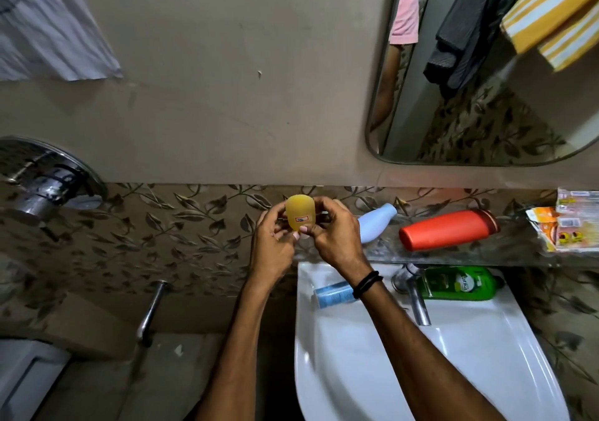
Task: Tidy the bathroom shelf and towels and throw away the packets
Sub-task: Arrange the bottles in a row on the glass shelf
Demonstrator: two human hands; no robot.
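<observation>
You hold a small rounded translucent yellow plastic container (299,212) with a white price sticker, lifted in front of the leaf-patterned wall tiles. Your left hand (271,238) and right hand (334,235) are both curled closed around it, fingertips pinching its lower part and sides, thumbs meeting beneath the sticker. It looks light and stiff, with a smooth skin that may slip, so the waist just under the sticker seems the surest place to hold. Just right of your grip, a pale blue plastic bottle (376,222) lies on its side on the clear glass shelf (453,255), and beyond it lies a red-orange plastic bottle (449,229). Farther right, at the shelf's end, sit crumpled orange-and-white printed packets (564,226). Below your right wrist is a white ceramic basin (356,355), with a green bottle (460,283) lying at its back rim beside the chrome tap (413,294).
</observation>
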